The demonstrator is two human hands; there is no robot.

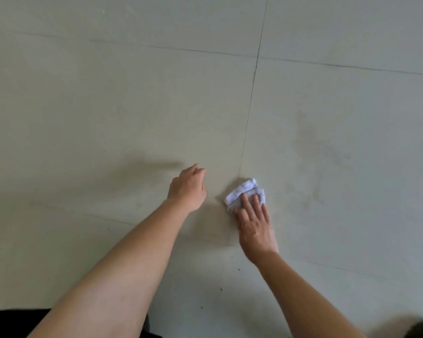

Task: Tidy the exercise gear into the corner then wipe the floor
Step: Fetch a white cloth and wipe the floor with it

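- pressing on the white cloth (242, 190), my right hand (253, 223) lies with fingers straight; the cloth sits bunched on the floor (108, 93).
- i judge it soft, light, prone to bunching; i'd pin it under a flat palm at its middle.
- my left hand (187, 189) holds nothing, fingers loosely curled.

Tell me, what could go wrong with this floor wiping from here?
1. The cloth is small and bunched, and only the flat fingers of the right hand press it down, so it might slip out mid-stroke.
2. The dull smudge on the tile to the cloth's right could be missed.
3. Dark specks lie nearer the person, behind the hands, and may get left or merely pushed around.
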